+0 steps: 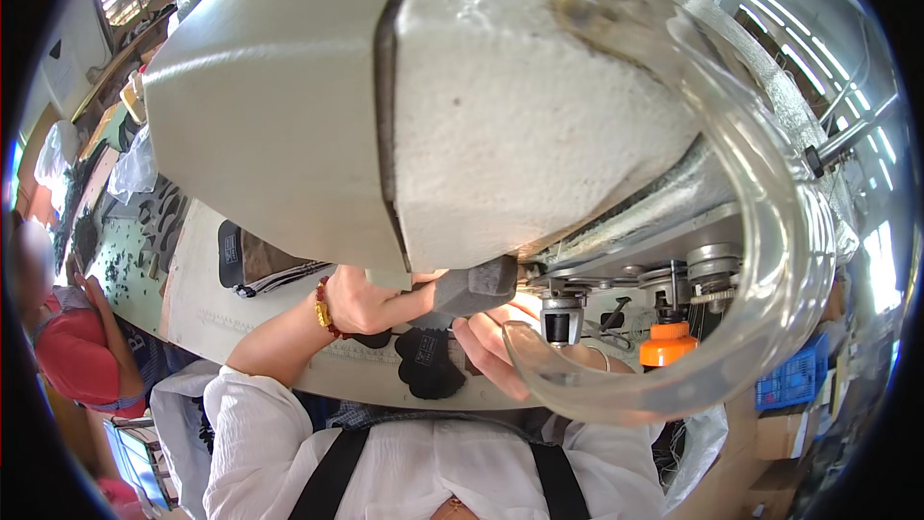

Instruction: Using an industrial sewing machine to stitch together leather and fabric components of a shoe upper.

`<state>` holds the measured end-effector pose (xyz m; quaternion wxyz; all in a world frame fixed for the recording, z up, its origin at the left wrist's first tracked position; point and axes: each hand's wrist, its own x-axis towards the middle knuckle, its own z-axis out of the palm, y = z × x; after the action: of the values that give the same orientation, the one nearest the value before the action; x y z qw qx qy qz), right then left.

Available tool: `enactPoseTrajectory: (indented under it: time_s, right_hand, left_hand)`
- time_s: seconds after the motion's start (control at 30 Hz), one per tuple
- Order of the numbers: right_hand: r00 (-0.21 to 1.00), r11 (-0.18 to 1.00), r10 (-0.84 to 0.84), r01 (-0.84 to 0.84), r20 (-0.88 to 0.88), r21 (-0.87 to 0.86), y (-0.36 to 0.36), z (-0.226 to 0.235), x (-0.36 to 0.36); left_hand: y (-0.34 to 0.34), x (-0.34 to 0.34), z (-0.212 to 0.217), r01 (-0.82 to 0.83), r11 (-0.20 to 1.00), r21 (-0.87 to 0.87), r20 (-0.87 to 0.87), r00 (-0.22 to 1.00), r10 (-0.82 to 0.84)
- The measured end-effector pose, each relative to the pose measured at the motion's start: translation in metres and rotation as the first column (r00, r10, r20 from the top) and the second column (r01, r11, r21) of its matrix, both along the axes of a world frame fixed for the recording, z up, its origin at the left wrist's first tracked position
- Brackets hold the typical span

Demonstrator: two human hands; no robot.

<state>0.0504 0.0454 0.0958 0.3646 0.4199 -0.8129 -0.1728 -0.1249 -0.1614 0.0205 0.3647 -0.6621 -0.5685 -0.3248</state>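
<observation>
Under the white machine head [549, 135], a dark grey, suede-like piece [476, 287] is held at the working end. My left hand [366, 303] grips its left side, with some fingers hidden behind the machine. My right hand [496, 351] is at its lower right, fingers extended and the upper ones against it; the metal foot [560, 318] and a clear curved tube [770, 231] cover part of that hand. A black, scalloped flat piece [428, 363] with a printed label lies on the table between my hands.
More flat dark pieces [269, 260] lie on the white table [202, 294] at left. An orange-capped bottle [669, 345] hangs under the machine at right, near a blue crate [792, 376]. At far left, a person in red [87, 356] sits by a green worktable [125, 255].
</observation>
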Motion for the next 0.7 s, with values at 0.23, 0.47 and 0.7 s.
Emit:
enactPoseTrajectory:
  time_s: [0.23,0.47,0.7]
  right_hand:
    - [0.998,0.983,-0.068,0.067,0.000,-0.173,0.004,-0.030,-0.007]
    - [0.954,0.956,-0.172,0.221,-0.244,0.192,0.009,-0.037,-0.008]
    - [0.912,0.928,-0.090,0.223,-0.401,0.299,0.005,-0.011,-0.014]
  left_hand:
    - [0.006,-0.002,0.014,-0.020,0.999,0.043,-0.018,1.000,0.021]
    - [0.005,0.001,0.018,0.023,1.000,0.012,0.002,1.000,-0.023]
    - [-0.011,-0.007,-0.023,0.009,0.970,-0.243,0.064,0.998,0.007]
